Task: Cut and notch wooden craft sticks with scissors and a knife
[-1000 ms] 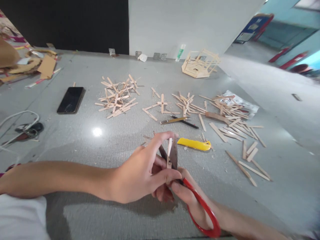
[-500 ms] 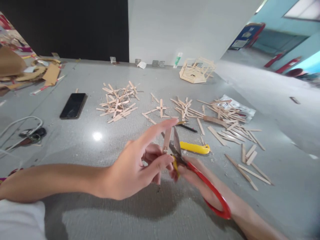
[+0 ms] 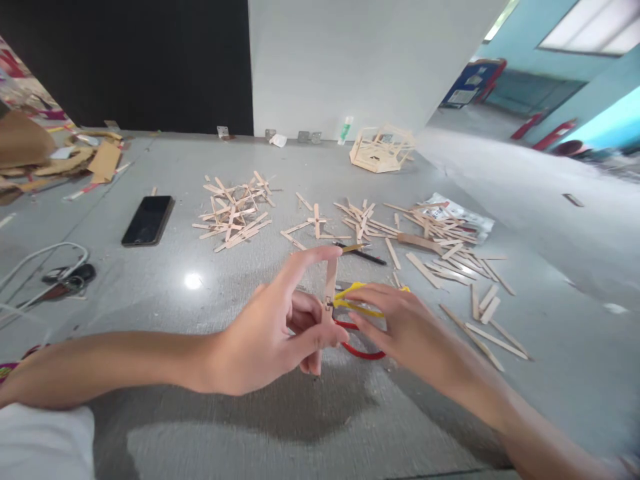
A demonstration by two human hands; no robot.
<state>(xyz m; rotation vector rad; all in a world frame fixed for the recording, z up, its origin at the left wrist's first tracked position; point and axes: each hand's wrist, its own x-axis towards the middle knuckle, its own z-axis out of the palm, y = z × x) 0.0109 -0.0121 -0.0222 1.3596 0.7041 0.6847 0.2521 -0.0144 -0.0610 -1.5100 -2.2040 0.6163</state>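
Upright in my left hand (image 3: 280, 327) is a flat wooden craft stick (image 3: 331, 283), with the index fingertip at its top and the thumb against its lower part. Small dark marks show partway down the stick. Just right of it, my right hand (image 3: 400, 323) has its thumb and fingers apart and holds nothing. Under and beside those fingers lies a pair of scissors with one red handle (image 3: 367, 355) and one yellow handle; the blades are hidden behind my left hand. A yellow cutter (image 3: 406, 289) is mostly covered by my right hand.
Joined craft sticks (image 3: 235, 210) lie heaped left of centre, and loose sticks (image 3: 455, 257) spread on the right. A pencil and black pen (image 3: 367, 256) lie ahead. At the back stand a stick frame (image 3: 383, 150) and a glue tube (image 3: 345, 131). A phone (image 3: 148, 220) rests left.
My right hand has let go of the scissors, which now lie on the table, and its fingers have come up beside the stick. My left hand still holds the stick. The view has shifted slightly.
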